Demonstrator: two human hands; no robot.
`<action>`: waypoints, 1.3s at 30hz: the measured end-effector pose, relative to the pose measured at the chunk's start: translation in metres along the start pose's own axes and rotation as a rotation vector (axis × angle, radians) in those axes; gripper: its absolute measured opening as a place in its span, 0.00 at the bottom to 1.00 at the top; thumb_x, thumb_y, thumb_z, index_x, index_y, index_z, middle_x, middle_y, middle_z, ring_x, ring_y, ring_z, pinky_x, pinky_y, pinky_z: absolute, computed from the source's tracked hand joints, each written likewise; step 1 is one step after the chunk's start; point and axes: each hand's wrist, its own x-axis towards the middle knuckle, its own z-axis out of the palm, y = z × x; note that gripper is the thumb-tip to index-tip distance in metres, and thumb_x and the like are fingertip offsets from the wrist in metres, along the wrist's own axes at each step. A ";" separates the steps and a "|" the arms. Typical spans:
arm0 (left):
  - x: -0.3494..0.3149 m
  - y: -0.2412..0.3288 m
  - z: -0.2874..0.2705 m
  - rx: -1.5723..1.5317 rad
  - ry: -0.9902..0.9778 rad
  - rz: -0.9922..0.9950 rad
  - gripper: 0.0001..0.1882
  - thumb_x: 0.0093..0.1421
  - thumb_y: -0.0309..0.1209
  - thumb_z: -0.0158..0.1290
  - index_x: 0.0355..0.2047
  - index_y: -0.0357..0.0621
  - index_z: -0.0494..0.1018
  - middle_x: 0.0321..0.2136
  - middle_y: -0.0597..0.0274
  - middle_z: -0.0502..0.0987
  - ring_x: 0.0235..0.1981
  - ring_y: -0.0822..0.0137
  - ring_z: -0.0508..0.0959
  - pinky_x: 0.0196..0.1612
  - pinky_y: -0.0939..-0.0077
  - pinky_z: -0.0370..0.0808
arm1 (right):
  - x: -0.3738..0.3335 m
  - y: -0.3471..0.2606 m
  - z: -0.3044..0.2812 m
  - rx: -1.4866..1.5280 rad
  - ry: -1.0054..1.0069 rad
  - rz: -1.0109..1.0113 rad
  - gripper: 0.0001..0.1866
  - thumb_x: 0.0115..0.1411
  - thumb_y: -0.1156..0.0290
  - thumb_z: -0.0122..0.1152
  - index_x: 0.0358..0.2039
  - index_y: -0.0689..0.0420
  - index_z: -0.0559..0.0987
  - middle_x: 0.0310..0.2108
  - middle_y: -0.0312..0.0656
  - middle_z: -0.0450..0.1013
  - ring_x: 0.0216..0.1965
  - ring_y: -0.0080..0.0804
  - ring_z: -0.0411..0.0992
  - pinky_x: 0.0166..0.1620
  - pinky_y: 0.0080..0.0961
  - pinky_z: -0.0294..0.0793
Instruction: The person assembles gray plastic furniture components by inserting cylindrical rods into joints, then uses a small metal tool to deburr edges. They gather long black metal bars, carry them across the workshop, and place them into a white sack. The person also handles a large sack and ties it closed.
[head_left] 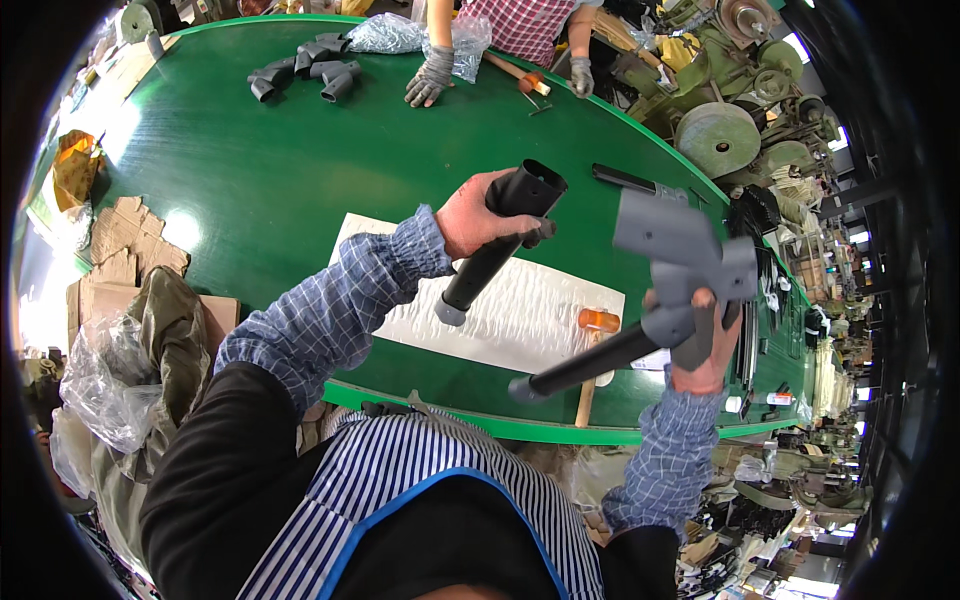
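Observation:
My left hand (pixel 472 222) is closed around a black tube (pixel 487 268), held tilted over the table. Its upper end is open and faces up; a grey rounded cap (pixel 449 310) sits on the lower end. To the right, my right hand (pixel 712 352) grips a grey branched pipe fitting (pixel 668 228), slightly blurred. A second black tube (pixel 598 364) sticks out of the fitting toward the lower left, with a grey end piece (pixel 523 390). The two pieces are apart. Below them lies a mallet with an orange head (pixel 598 320), partly hidden by the second tube.
A white padded sheet (pixel 440 335) covers part of the green table (pixel 230 170). Several grey pipe fittings (pixel 305 68) lie at the far left. Across the table, a co-worker's gloved hand (pixel 430 78) rests near another hammer (pixel 525 78). Cardboard (pixel 135 240) lies left; machinery (pixel 718 140) stands right.

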 end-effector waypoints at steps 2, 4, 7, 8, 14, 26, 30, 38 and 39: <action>-0.005 -0.005 -0.002 0.046 -0.022 0.010 0.21 0.56 0.25 0.63 0.48 0.35 0.70 0.33 0.58 0.80 0.29 0.69 0.80 0.35 0.73 0.80 | 0.017 -0.003 0.010 0.046 -0.047 -0.040 0.28 0.58 0.61 0.68 0.53 0.62 0.68 0.38 0.45 0.75 0.36 0.36 0.77 0.38 0.35 0.80; -0.008 -0.010 -0.006 0.090 -0.023 -0.034 0.22 0.55 0.24 0.63 0.49 0.35 0.70 0.36 0.59 0.80 0.32 0.70 0.80 0.38 0.73 0.80 | 0.030 0.004 0.014 0.110 -0.039 -0.069 0.26 0.57 0.68 0.69 0.52 0.63 0.69 0.36 0.46 0.77 0.37 0.34 0.78 0.46 0.33 0.77; -0.009 -0.015 -0.012 0.198 -0.011 -0.021 0.23 0.53 0.25 0.64 0.50 0.36 0.71 0.38 0.60 0.79 0.36 0.71 0.80 0.43 0.72 0.79 | 0.043 0.019 0.010 -0.034 -0.093 -0.058 0.27 0.56 0.70 0.70 0.53 0.64 0.69 0.36 0.45 0.78 0.38 0.32 0.77 0.49 0.30 0.75; -0.008 -0.017 -0.014 0.265 -0.002 0.036 0.24 0.53 0.26 0.65 0.49 0.36 0.71 0.38 0.60 0.79 0.37 0.71 0.79 0.43 0.73 0.79 | 0.046 0.023 0.008 -0.012 -0.121 -0.048 0.28 0.56 0.70 0.70 0.53 0.64 0.69 0.36 0.45 0.78 0.38 0.32 0.77 0.49 0.30 0.75; 0.001 -0.025 -0.012 0.452 -0.019 0.126 0.28 0.48 0.31 0.70 0.48 0.35 0.74 0.36 0.59 0.80 0.36 0.71 0.77 0.45 0.74 0.76 | 0.062 0.022 0.002 -0.138 -0.209 -0.012 0.34 0.55 0.67 0.71 0.58 0.63 0.65 0.43 0.45 0.76 0.42 0.34 0.76 0.52 0.33 0.75; 0.000 -0.005 -0.003 0.487 -0.147 -0.053 0.25 0.46 0.45 0.70 0.39 0.41 0.79 0.26 0.59 0.80 0.27 0.68 0.78 0.34 0.72 0.76 | 0.100 -0.074 0.031 -0.663 -0.426 0.181 0.33 0.53 0.71 0.67 0.57 0.68 0.66 0.42 0.47 0.78 0.45 0.31 0.77 0.52 0.29 0.75; -0.003 -0.006 -0.002 0.540 -0.128 -0.008 0.25 0.46 0.45 0.70 0.39 0.41 0.79 0.26 0.59 0.80 0.27 0.69 0.79 0.35 0.72 0.76 | 0.101 -0.094 0.052 -0.790 -0.498 0.245 0.34 0.52 0.69 0.69 0.57 0.67 0.67 0.44 0.46 0.77 0.45 0.30 0.75 0.52 0.29 0.74; -0.005 -0.010 -0.007 0.522 -0.121 -0.016 0.20 0.45 0.39 0.71 0.34 0.40 0.81 0.28 0.61 0.82 0.29 0.70 0.80 0.38 0.74 0.77 | 0.084 -0.090 0.068 -0.776 -0.488 0.186 0.30 0.52 0.66 0.69 0.53 0.66 0.71 0.44 0.45 0.76 0.44 0.28 0.75 0.49 0.27 0.75; -0.004 -0.010 -0.007 0.481 -0.156 -0.008 0.19 0.46 0.38 0.70 0.35 0.40 0.81 0.29 0.61 0.83 0.30 0.71 0.80 0.39 0.74 0.78 | 0.085 -0.093 0.071 -0.814 -0.522 0.216 0.30 0.52 0.65 0.69 0.52 0.66 0.72 0.43 0.45 0.77 0.43 0.27 0.75 0.49 0.27 0.75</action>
